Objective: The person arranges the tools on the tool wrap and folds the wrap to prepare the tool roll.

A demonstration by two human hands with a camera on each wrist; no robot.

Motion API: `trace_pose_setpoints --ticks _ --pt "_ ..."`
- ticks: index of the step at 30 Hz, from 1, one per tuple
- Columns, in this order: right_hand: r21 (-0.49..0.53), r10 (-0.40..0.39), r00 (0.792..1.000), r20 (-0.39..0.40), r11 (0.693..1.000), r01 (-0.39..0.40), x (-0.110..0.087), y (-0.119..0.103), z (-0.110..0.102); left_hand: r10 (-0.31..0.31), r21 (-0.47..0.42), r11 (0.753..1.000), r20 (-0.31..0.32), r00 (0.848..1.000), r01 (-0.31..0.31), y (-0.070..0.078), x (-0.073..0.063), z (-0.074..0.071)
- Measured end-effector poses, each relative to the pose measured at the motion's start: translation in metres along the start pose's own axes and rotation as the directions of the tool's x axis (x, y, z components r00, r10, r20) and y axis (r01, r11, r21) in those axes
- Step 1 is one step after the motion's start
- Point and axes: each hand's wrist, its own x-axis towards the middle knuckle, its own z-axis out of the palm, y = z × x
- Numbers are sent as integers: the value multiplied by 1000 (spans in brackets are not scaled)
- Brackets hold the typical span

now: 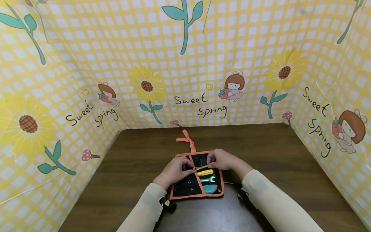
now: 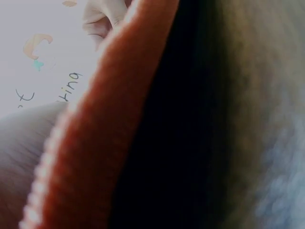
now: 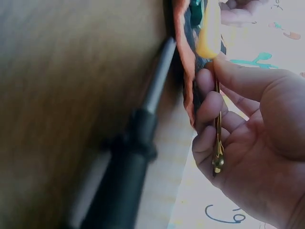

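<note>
My right hand pinches slim gold metal tool; left hand, nine o'clock, pinches orange-trimmed black fabric pouch: best keep it taut.

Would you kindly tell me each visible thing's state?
Tool pouch: unfolded
Orange strap: extended beyond pouch
Gold tool: pinched by right hand
Yellow-handled tool: partly pocketed
Green wrench: partly pocketed
Teal-handled tool: partly pocketed
Black-handled tool: beside pouch
Left hand: at pouch, grip unclear

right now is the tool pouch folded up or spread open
Spread open: the tool pouch lies unfolded on the table, with the yellow handle and green wrench exposed and orange ties extending outward.
</note>
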Motion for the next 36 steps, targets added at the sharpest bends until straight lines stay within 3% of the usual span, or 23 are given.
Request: trace_pose_setpoints --ticks 11,17,22,29,36 --pt "-6 8 1000 -19 1000 -8 2 -8 8 42 -43 998 -10 999 -42 -2 3 1" --pt "-3 -25 999 -40 1000 25 6 -12 17 66 -47 997 -14 998 -66 1 6 4" --pt "3 -24 1000 -7 1000 24 9 -13 19 49 -50 998 -8 999 -50 4 8 6" --pt "-57 7 999 44 998 -5 6 -15 10 30 -59 998 -14 999 -31 1 6 6" --pt "-149 48 998 42 988 -41 -5 -13 -2 38 -60 997 -10 999 -38 -1 0 4"
